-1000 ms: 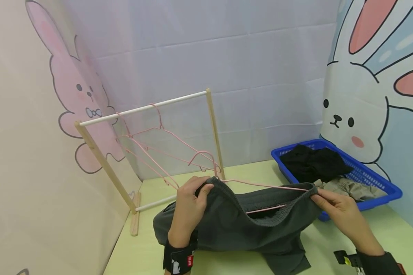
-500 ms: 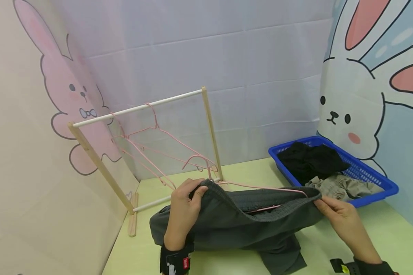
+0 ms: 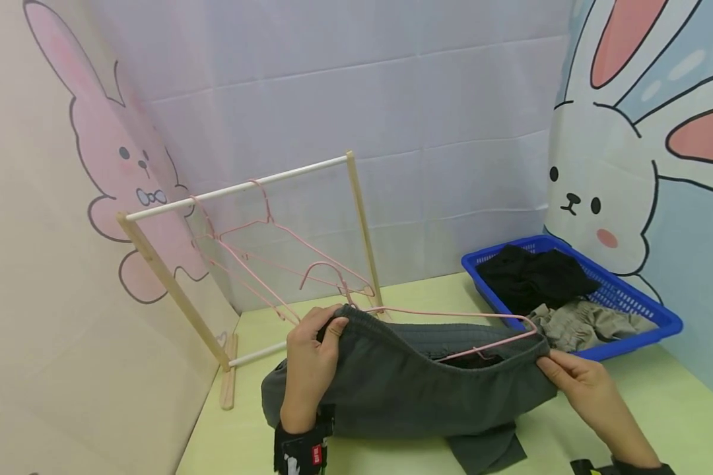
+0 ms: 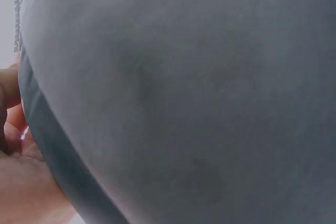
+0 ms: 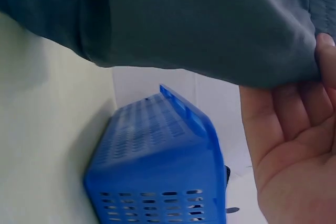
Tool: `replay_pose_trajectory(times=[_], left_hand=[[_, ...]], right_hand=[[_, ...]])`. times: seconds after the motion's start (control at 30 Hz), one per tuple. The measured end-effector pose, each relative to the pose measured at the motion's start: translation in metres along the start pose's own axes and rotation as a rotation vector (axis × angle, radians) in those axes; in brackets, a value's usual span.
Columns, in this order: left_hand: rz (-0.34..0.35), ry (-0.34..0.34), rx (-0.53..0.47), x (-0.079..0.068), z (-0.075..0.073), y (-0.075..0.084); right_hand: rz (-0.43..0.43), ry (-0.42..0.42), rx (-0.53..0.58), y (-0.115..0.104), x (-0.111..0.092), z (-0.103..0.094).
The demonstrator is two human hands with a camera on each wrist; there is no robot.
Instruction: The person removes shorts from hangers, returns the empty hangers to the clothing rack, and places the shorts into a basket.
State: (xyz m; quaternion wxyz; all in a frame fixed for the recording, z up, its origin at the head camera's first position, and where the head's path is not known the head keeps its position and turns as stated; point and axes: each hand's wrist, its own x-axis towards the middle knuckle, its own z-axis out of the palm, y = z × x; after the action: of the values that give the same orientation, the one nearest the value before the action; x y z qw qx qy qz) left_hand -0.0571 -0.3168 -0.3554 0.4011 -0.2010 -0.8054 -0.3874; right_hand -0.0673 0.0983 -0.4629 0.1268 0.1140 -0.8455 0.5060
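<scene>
A pair of dark grey pants (image 3: 428, 396) with an elastic waistband is stretched between my hands, its waist opening facing up. My left hand (image 3: 310, 363) pinches the waistband at the left, thumb over the edge, close by the hook of a pink hanger (image 3: 440, 313). At the opposite end my right hand (image 3: 583, 381) pinches the waistband between thumb and fingers. The hanger's right corner shows above the back of the waistband; its lower bar dips into the opening, and its left part is hidden by cloth. Pants fabric (image 4: 184, 98) fills most of the left wrist view.
Behind the pants at left stands a rack (image 3: 240, 191) with a white rail and wooden posts, with pink hangers (image 3: 270, 218) on it. A blue basket (image 3: 668, 328) at right holds a black garment (image 3: 535, 280) and a beige garment (image 3: 594, 323). Fabric walls border the table (image 3: 683, 422).
My right hand has lowered slightly with its side of the waistband, and the hanger's right corner now shows more above the cloth. The hanger's hook has shifted left.
</scene>
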Motion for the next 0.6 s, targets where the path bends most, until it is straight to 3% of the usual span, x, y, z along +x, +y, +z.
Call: replay_pose_trajectory(times=[0.27,0.6], left_hand=[[0.01,0.025,-0.029,0.002,0.005,0.003],[0.002,0.008,-0.047,0.003,0.009,0.004]], right_hand=[[-0.063,0.058,-0.027,-0.001,-0.008,0.015],[-0.054,0.034,-0.004,0.001,-0.009,0.018]])
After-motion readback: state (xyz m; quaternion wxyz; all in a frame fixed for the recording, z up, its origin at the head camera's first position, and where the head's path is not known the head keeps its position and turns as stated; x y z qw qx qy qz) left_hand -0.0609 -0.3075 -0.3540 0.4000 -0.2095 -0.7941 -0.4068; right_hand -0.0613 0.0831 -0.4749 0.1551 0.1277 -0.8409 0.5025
